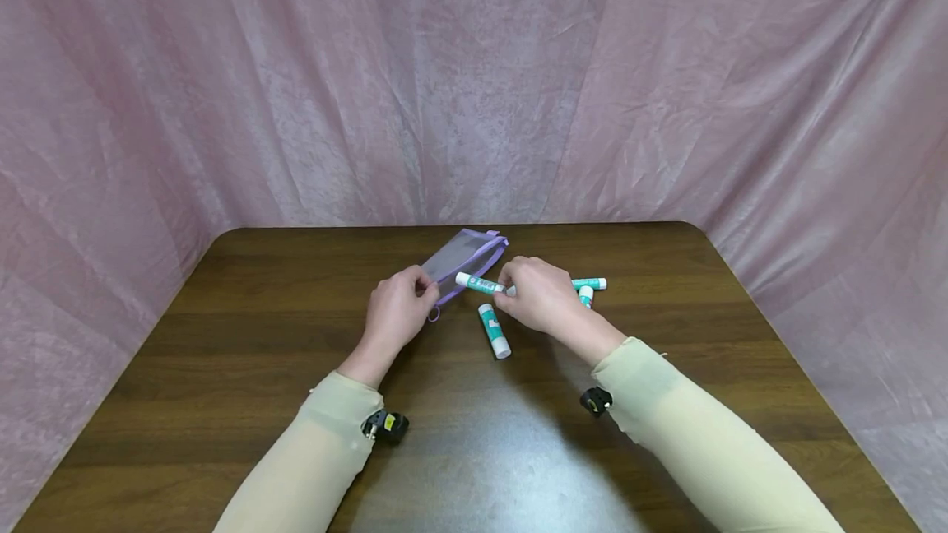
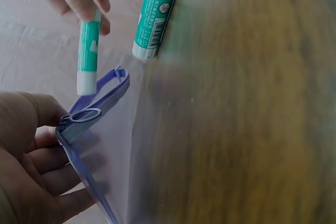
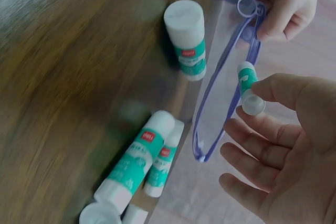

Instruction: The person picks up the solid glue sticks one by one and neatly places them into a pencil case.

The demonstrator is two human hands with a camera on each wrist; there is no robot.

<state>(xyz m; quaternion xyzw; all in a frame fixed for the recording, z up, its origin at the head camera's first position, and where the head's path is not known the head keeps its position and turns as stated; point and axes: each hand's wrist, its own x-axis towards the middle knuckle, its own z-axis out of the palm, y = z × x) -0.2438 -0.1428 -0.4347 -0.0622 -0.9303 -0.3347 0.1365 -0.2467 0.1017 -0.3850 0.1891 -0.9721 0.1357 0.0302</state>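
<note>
Between the thumb and fingers of my left hand (image 1: 396, 308) is the near edge of a see-through pouch (image 1: 453, 257) with purple zip trim. Its zip is undone, and a round pull ring (image 3: 247, 7) hangs by that hand. My right hand (image 1: 542, 293) pinches a white-and-green glue stick (image 1: 476, 282) by one end. The stick's free end is right at the pouch's mouth, overlapping the purple rim (image 2: 107, 95) in the left wrist view. Just in front of the pouch lies another glue stick (image 1: 494, 331) on the table.
More glue sticks lie beyond and beside my right hand, among them one pointing right (image 1: 591, 284) and one pointing forward (image 1: 586, 296). In the right wrist view several sit close together, a thick one (image 3: 137, 156) in front. A pink curtain (image 1: 474, 89) hangs behind the wooden table (image 1: 296, 261).
</note>
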